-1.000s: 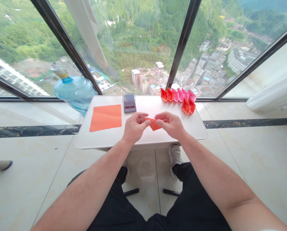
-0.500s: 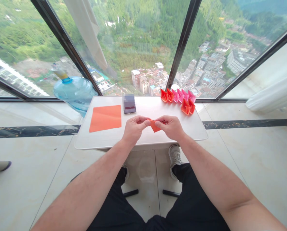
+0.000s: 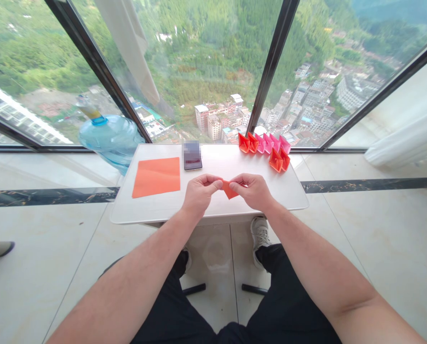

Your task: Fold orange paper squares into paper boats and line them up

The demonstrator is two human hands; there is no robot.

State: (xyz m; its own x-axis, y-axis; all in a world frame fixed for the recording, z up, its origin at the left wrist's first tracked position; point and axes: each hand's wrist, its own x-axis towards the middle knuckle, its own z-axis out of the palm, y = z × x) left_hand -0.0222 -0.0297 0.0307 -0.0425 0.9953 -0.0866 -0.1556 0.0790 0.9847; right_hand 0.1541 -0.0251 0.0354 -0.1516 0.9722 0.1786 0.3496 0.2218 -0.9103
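Observation:
Between my two hands is a small piece of folded orange paper (image 3: 229,189), held just above the front part of the table. My left hand (image 3: 202,191) pinches its left corner between thumb and fingers. On the other side my right hand (image 3: 252,190) grips the right corner, thumb on the near face. A pointed tip of the paper hangs down between the thumbs; the corners are hidden by my fingers. Flat orange paper (image 3: 156,177) lies to the left of my left hand.
Several folded red and pink paper pieces (image 3: 263,143) stand at the table's back right. A phone (image 3: 192,156) lies near the back edge of the white table (image 3: 213,210). A large blue water bottle (image 3: 109,136) stands left of the table, by the window.
Both hands keep their pinch on the folded orange paper, with only a very slight shift. Nothing else has visibly moved.

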